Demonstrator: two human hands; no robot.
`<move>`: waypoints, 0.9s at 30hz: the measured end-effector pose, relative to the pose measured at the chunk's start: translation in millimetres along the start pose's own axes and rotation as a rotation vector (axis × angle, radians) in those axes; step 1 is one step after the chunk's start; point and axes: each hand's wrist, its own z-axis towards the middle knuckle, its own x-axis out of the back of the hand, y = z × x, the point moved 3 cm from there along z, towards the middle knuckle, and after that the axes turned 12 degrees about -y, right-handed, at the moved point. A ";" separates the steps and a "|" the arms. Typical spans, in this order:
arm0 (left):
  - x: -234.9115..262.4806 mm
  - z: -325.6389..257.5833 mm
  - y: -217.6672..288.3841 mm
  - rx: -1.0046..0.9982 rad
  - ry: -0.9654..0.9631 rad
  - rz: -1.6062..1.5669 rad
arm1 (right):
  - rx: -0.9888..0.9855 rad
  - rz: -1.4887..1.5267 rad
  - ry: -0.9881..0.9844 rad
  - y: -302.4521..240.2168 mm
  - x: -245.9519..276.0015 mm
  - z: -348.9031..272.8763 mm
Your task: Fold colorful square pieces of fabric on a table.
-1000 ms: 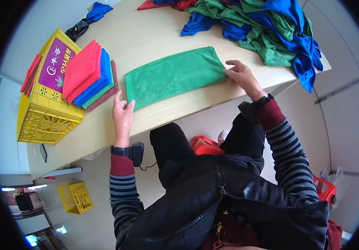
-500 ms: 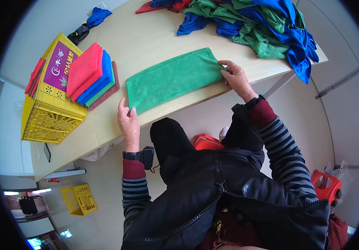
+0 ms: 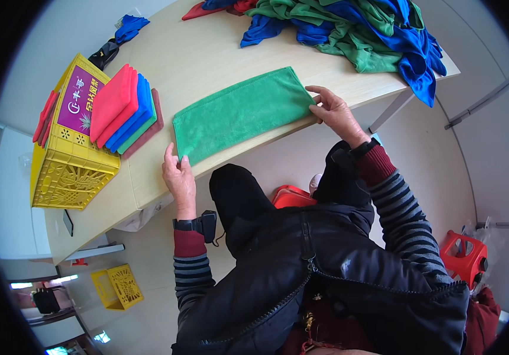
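A green towel (image 3: 242,115), folded into a long flat strip, lies along the near edge of the table. At its near left corner is my left hand (image 3: 180,180), the thumb on the cloth and the index finger raised beside its left edge. My right hand (image 3: 338,115) pinches the towel's right end between thumb and fingers. To the left, a stack of folded cloths in red, blue, green and brownish red (image 3: 125,112) leans against a yellow plastic crate (image 3: 77,168).
A heap of loose blue and green cloths (image 3: 361,41) covers the table's far right, partly hanging over the edge. A phone-like dark slab (image 3: 68,223) lies near the crate. Below are another yellow crate (image 3: 118,288) and a red stool (image 3: 463,260).
Both hands keep their places at the towel's ends, and the towel stays folded the same way. The whole view has shifted slightly.
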 end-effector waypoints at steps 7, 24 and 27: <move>-1.8 1.7 -3.4 0.008 0.000 -0.024 | -0.049 0.108 0.032 5.5 -3.4 -6.8; 1.9 1.8 0.6 -0.037 0.031 0.064 | -0.026 -0.097 -0.082 -3.2 -3.4 -23.5; 3.2 -0.3 1.0 -0.037 0.040 0.058 | -0.103 0.009 -0.066 -11.6 -7.7 -25.1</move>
